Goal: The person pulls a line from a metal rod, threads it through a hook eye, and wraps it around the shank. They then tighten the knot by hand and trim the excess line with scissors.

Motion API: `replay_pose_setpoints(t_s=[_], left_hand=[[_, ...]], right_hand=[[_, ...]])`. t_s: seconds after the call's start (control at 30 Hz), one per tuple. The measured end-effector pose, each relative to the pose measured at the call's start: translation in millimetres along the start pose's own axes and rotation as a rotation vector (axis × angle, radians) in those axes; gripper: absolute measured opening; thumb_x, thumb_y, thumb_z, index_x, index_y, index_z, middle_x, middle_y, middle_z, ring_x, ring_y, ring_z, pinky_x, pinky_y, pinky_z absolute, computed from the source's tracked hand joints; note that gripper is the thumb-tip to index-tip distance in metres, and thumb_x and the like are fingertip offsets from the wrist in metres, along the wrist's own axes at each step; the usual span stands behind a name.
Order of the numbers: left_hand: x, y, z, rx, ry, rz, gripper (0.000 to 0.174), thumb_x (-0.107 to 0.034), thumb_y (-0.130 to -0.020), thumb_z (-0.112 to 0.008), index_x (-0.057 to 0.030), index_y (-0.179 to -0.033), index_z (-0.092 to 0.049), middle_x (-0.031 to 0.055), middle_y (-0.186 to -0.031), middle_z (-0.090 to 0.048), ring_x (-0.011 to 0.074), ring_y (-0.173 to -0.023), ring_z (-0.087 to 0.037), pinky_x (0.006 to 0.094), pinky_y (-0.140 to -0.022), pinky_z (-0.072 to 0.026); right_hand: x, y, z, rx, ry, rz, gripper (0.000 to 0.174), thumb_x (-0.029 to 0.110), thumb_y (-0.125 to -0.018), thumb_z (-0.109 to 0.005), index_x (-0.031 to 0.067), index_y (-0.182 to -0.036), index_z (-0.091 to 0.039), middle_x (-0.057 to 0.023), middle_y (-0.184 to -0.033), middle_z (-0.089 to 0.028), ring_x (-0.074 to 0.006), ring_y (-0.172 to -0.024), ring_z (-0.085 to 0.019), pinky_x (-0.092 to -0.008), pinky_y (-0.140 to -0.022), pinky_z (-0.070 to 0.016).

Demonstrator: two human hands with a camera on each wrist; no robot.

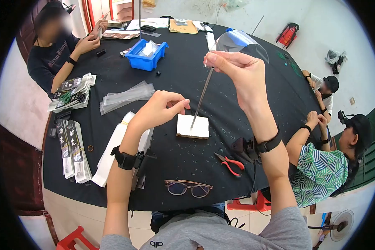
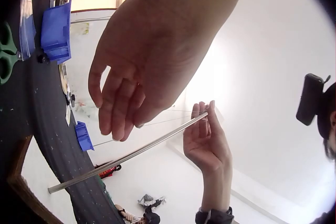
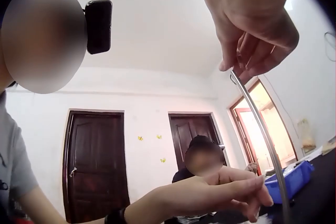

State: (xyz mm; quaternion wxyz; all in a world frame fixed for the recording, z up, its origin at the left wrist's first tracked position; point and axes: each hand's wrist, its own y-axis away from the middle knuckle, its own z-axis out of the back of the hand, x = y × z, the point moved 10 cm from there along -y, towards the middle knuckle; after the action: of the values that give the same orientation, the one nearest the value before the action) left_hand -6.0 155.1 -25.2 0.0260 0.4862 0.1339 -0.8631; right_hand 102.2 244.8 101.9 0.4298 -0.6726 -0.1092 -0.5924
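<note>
A thin metal rod [image 1: 203, 89] rises at a slant from a white foam block [image 1: 200, 125] on the table. At the rod's upper end my right hand [image 1: 242, 75] pinches a clear plastic strip [image 1: 261, 49], which arcs back over the fingers to the right. In the right wrist view the rod's top [image 3: 234, 77] sits right at those fingertips. My left hand [image 1: 160, 109] hovers left of the rod above the block, fingers loosely bent and holding nothing. The left wrist view shows this left hand [image 2: 142, 66] apart from the rod.
More clear strips [image 1: 127, 96] lie left, with white strips [image 1: 112, 156] and printed packets [image 1: 73, 150] nearer. A blue basket [image 1: 146, 56] stands behind. Red pliers [image 1: 231, 164] and eyeglasses [image 1: 188, 188] lie in front. Other people [image 1: 323, 175] sit around the black table.
</note>
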Motion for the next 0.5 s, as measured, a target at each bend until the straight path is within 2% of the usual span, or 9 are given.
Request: replay_pose_setpoints(t_s=[0.27,0.33,0.5], left_hand=[[0,0,0,0.020,0.045,-0.031,0.026,-0.022,-0.093,-0.057,0.0006,-0.092,-0.070,0.0049,-0.074,-0.068,0.0080,-0.069,-0.062,0.0228,-0.064,-0.0472],[7,0,-1,0.038,0.213,0.078,0.023,-0.021,-0.088,-0.065,0.0010,-0.091,-0.070,0.0051,-0.074,-0.068,0.0081,-0.070,-0.062,0.0219,-0.067,-0.0474],[23,-3,0,0.021,0.348,0.058,0.021,-0.019,-0.089,-0.065,0.0008,-0.093,-0.070,0.0051,-0.079,-0.069,0.0086,-0.076,-0.064,0.0214,-0.071,-0.0479]], right_hand=[[1,3,2,0.024,0.103,0.025,0.020,0.010,-0.078,-0.076,-0.0030,-0.092,-0.072,-0.0110,-0.083,-0.072,-0.0104,-0.075,-0.066,-0.0215,-0.071,-0.0522],[-2,7,-2,0.061,0.091,0.012,0.019,0.010,-0.082,-0.073,-0.0048,-0.094,-0.071,-0.0113,-0.084,-0.071,-0.0137,-0.079,-0.066,-0.0233,-0.070,-0.0490],[3,6,4,0.028,0.085,0.025,0.020,0.011,-0.081,-0.074,-0.0033,-0.094,-0.072,-0.0107,-0.084,-0.072,-0.0121,-0.078,-0.067,-0.0227,-0.070,-0.0499]])
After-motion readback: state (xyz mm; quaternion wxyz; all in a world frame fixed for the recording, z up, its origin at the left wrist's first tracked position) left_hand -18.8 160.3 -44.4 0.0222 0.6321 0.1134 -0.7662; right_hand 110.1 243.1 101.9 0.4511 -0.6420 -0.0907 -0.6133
